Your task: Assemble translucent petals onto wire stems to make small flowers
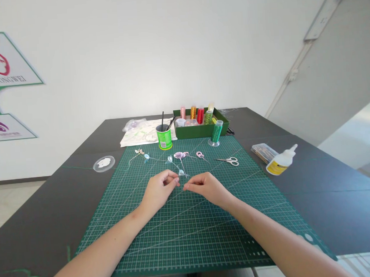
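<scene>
Over the middle of the green cutting mat [178, 231], my left hand [159, 188] and my right hand [208, 189] face each other, a small gap between their fingertips. Both are closed in a pinch; whatever thin piece they hold is too small to make out. Just beyond the fingertips is a pale blue petal-like piece [181, 172] on a fine stem. Further back lie another blue piece [170, 159], a lilac petal piece [179, 155], a pink looped piece [199, 154] and a cream flower-like piece [139, 151]. White-handled scissors [232, 161] rest to the right.
Behind the mat stands a green box [191, 132] of thread spools, beside a green can [164, 139] holding dark sticks. A green thread spool [217, 132] stands before the box. Rightward are a glue bottle [280, 162] and clear case [264, 152]; leftward, a round dish [111, 163].
</scene>
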Available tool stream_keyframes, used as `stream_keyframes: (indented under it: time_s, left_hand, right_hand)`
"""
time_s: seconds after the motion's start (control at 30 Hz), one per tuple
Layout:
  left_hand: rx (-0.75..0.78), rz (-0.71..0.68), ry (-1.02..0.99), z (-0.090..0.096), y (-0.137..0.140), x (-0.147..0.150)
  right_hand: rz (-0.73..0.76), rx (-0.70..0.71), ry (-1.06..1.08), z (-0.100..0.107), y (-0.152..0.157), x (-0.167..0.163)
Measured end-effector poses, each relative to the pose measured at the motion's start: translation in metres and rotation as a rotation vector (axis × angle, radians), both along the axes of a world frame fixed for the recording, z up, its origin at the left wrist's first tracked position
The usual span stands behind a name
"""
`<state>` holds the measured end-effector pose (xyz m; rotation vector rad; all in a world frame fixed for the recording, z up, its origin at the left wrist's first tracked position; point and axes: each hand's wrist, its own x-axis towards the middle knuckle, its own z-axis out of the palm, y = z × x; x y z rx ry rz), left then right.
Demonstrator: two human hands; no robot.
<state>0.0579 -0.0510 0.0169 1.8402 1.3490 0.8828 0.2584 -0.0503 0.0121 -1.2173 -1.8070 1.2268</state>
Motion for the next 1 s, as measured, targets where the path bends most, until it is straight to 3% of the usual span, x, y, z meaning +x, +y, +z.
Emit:
stream_keyframes:
  time_s: [0.17,0.47,0.57,0.73,1.0]
  left_hand:
    - [-0.071,0.008,-0.117,-0.002,0.004,-0.002]
    - [-0.062,0.027,-0.14,0.0,-0.001,0.003]
    - [-0.062,0.027,-0.164,0.0,-0.002,0.003]
    - [-0.066,0.011,-0.193,0.0,-0.003,0.003]
    - [-0.069,-0.025,-0.223,0.001,-0.003,0.004]
  right_hand:
    - [-0.308,0.128,-0.096,0.0,0.005,0.005]
    - [-0.478,0.329,-0.04,-0.005,0.007,0.009]
    - [-0.447,0.297,0.066,-0.01,0.01,0.009]
    - [-0.241,0.054,0.282,-0.007,0.01,0.005]
    - [-0.013,-0.161,0.365,-0.005,0.001,-0.006]
